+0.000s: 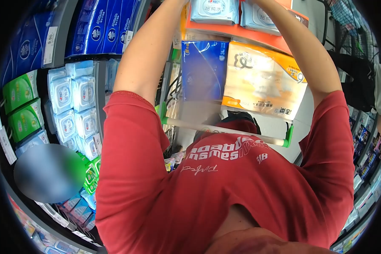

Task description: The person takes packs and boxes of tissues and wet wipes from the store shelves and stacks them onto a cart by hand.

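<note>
Both bare forearms reach up to the top edge, where my hands are cut off from view. Near the left wrist is a light blue wipes pack [214,10]; a second light blue pack [259,19] lies near the right wrist. Both rest on an orange-red package [237,30]. Below them, between the forearms, are a dark blue tissue pack [203,70] and a cream and orange tissue pack [264,80]. A pale cart handle [224,130] with green ends crosses in front of the red shirt.
Shelves on the left hold blue packs [95,29], light blue wipes [74,101] and green packs [22,91]. More stocked shelves [368,139] stand at the right. A person in dark clothing [355,76] is partly visible at the right. A blurred round patch covers the lower left.
</note>
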### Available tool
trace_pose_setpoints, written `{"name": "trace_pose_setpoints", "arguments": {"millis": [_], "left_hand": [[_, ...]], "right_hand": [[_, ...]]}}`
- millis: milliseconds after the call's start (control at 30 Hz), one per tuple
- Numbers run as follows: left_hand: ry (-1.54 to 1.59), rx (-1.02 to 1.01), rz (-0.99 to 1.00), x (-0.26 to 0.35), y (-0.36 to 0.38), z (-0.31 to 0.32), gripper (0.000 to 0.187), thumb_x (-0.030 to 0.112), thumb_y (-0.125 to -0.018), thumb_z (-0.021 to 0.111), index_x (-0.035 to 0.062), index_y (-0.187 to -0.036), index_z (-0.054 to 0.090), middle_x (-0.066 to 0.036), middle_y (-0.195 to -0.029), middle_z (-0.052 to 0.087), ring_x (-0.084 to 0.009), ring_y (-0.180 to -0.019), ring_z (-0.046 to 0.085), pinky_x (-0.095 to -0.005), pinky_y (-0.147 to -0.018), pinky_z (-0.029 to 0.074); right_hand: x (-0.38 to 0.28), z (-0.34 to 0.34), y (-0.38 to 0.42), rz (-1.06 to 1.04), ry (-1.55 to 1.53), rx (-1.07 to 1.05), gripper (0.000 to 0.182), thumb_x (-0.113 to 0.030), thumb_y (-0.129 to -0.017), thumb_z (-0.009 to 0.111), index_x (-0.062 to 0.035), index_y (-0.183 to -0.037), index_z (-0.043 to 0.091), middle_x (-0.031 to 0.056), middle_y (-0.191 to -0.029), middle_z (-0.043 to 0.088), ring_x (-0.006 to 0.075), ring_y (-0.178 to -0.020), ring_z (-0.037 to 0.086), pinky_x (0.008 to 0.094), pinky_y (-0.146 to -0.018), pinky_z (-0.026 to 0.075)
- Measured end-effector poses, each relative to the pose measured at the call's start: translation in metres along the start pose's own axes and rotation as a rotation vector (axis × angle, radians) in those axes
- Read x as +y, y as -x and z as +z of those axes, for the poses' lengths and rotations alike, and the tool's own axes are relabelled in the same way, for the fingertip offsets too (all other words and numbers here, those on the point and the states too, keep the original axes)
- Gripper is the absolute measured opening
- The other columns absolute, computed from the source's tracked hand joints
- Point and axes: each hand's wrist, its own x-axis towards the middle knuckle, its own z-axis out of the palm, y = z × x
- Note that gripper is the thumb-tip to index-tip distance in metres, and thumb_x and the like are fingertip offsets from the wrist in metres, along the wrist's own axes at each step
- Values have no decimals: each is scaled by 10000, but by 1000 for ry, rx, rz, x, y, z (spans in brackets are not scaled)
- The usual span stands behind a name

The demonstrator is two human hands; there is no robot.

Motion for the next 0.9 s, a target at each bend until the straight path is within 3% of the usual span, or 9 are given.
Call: {"name": "trace_pose_setpoints", "arguments": {"millis": [133,200,233,367,400,433,700,733,900], "left_hand": [[-10,21,21,17,39,-39,384,136,-797,704,27,-1162,660,-119,-962,719,-204,-858,684,-338,-772,538],[-146,94,189,-6,49,-58,337,144,-824,694,32,-1142,670,-152,-984,726,-235,-886,702,-344,-776,548],[-84,-20,129,15,73,-79,302,142,-831,689,36,-1113,677,-163,-994,726,-256,-915,706,-359,-799,553],[-337,77,563,9,135,-132,229,120,-802,684,-7,-992,672,-192,-981,651,-372,-954,627,-445,-840,502],[-478,84,640,3,151,-150,268,152,-820,700,25,-1056,679,-144,-1014,670,-310,-958,644,-402,-852,515],[-614,84,709,-2,172,-169,309,183,-839,715,58,-1121,687,-97,-1046,690,-247,-962,660,-359,-865,528],[-847,302,458,-20,312,-322,120,180,-829,687,73,-857,736,-77,-929,696,-282,-950,645,-420,-849,516],[-893,340,485,-29,330,-344,157,173,-803,709,63,-915,716,-95,-957,686,-296,-951,637,-426,-835,512],[-975,597,422,-27,402,-415,213,106,-771,682,21,-963,645,-169,-1008,609,-364,-962,562,-461,-856,455]], "right_hand": [[-4,-4,-6,-92,268,115,416,-262,-795,776,7,-1078,631,178,-956,692,320,-842,680,447,-765,547],[7,13,-14,-493,304,384,352,-208,-797,743,-2,-1060,632,240,-1089,651,373,-1012,640,483,-879,507],[0,13,-11,-517,287,374,352,-208,-797,743,-2,-1060,632,240,-1089,651,373,-1012,640,483,-879,507],[-68,31,41,-702,455,114,254,-177,-826,709,-34,-1030,657,238,-1085,640,382,-1042,615,477,-898,489],[-86,43,49,-701,231,-75,215,-167,-821,708,-39,-989,671,222,-1002,658,386,-987,622,475,-873,495],[-77,70,30,-738,303,-117,344,-188,-881,690,-22,-1175,626,164,-1149,659,375,-1110,609,410,-949,493],[-217,203,139,-1436,213,-254,318,-197,-831,735,-56,-1094,627,130,-1061,666,349,-1043,620,432,-901,492],[-248,200,185,-1365,190,-315,233,-159,-807,709,-24,-993,665,208,-912,657,387,-933,625,469,-852,502],[-305,276,242,-1605,133,-344,381,-136,-762,708,14,-1098,610,226,-1091,603,402,-1101,550,445,-950,462]]}}
